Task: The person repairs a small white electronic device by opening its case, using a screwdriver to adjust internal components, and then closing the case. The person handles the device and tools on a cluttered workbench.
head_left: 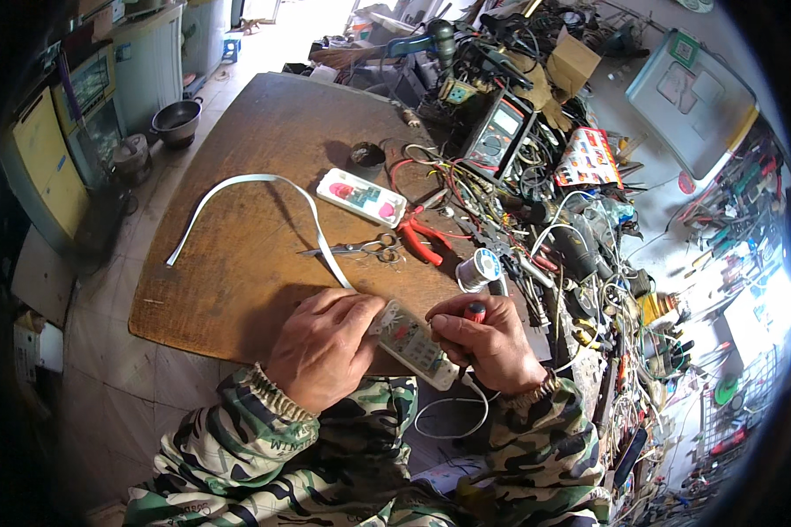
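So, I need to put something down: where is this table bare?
Bare tabletop shows between the white cable and the far edge, and inside the cable's arch, left of the scissors. Crowded: around the red pliers, spool and tool tangle at right.

This looks like an electrical repair workshop: pliers (pixel 420 246), scissors (pixel 360 247) and a solder spool (pixel 477 272) sit on the wooden table (pixel 237 220), with a multimeter (pixel 504 127) among tangled wires (pixel 468 200) along its right side.
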The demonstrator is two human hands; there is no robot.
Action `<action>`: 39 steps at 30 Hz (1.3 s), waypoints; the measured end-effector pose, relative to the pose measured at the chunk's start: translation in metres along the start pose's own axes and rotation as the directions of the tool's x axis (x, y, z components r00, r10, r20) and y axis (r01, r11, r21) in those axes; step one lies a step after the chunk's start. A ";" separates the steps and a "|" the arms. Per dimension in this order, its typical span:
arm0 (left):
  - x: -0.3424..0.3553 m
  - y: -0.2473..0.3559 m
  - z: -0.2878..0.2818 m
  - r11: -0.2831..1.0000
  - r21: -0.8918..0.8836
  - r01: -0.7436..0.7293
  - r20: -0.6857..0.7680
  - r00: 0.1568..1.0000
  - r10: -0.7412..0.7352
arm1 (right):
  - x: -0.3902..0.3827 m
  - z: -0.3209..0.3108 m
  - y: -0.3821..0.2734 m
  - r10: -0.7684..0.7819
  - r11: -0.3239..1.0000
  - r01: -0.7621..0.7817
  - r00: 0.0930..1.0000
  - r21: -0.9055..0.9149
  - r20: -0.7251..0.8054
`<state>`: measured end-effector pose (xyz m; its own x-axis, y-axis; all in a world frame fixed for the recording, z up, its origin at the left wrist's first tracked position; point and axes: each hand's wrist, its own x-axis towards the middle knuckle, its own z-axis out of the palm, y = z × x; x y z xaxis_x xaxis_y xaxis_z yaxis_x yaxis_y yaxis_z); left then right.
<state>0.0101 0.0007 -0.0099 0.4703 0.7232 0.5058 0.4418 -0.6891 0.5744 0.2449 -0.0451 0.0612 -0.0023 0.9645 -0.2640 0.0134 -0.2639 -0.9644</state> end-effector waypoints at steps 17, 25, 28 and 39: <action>-0.003 -0.004 0.005 0.999 -0.039 -0.005 -0.051 0.999 0.003 | 0.030 0.029 0.010 -0.179 0.763 0.160 0.983 -0.626 0.033; -0.003 -0.006 0.005 0.999 -0.036 -0.008 -0.068 0.998 0.006 | 0.036 0.031 0.020 -0.214 0.788 0.170 0.977 -0.592 -0.005; -0.004 -0.006 0.005 0.999 -0.037 -0.016 -0.080 0.997 0.013 | 0.035 0.031 0.019 -0.191 0.801 0.149 0.982 -0.580 -0.012; -0.003 -0.006 0.005 1.000 -0.029 -0.010 -0.072 0.997 0.007 | 0.035 0.032 0.022 -0.220 0.790 0.165 0.975 -0.590 -0.021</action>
<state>0.0097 0.0027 -0.0181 0.4173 0.7195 0.5551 0.4148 -0.6943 0.5881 0.2133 -0.0169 0.0303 0.0160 0.9989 -0.0450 0.6005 -0.0456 -0.7983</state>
